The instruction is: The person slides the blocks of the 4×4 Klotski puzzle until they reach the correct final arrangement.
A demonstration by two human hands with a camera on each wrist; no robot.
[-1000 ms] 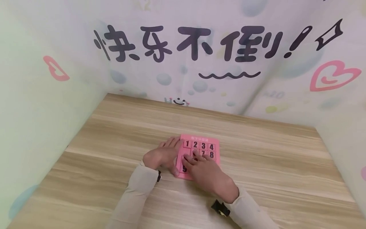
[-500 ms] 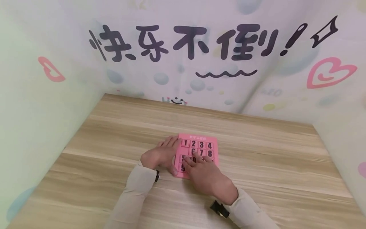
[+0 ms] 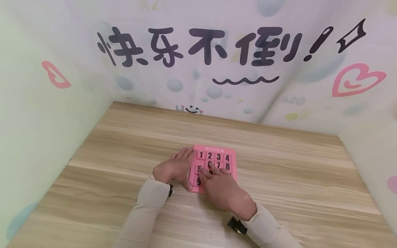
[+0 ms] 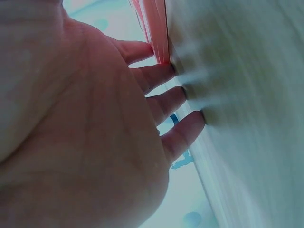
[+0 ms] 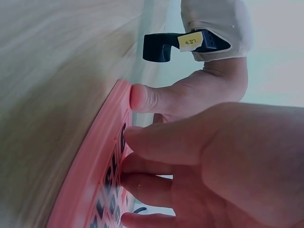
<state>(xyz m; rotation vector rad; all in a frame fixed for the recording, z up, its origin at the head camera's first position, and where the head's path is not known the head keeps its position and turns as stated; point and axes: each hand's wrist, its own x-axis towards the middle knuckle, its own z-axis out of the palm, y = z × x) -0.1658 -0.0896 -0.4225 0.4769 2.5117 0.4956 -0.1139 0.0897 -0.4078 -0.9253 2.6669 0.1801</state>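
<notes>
A pink sliding number puzzle lies flat on the table, with black numerals on its square tiles. My left hand braces the puzzle's left side, its thumb by the near left corner and its fingers along the far part. In the left wrist view, the left fingers are spread, tips down at the tabletop. My right hand lies over the lower right of the puzzle, fingertips on the tiles around the 5 tile. Below that one, the 9 tile shows. Several lower tiles are hidden under the right hand.
The wood-grain table spreads around the puzzle. Behind it hangs a white printed backdrop with large black characters, and pale walls stand on both sides. Each wrist wears a black strap mount, the right wrist mount showing clearly.
The 5 tile has slid slightly away from the 9 tile, under the right fingertips. The left hand keeps its place at the puzzle's side. The head view has shifted a little.
</notes>
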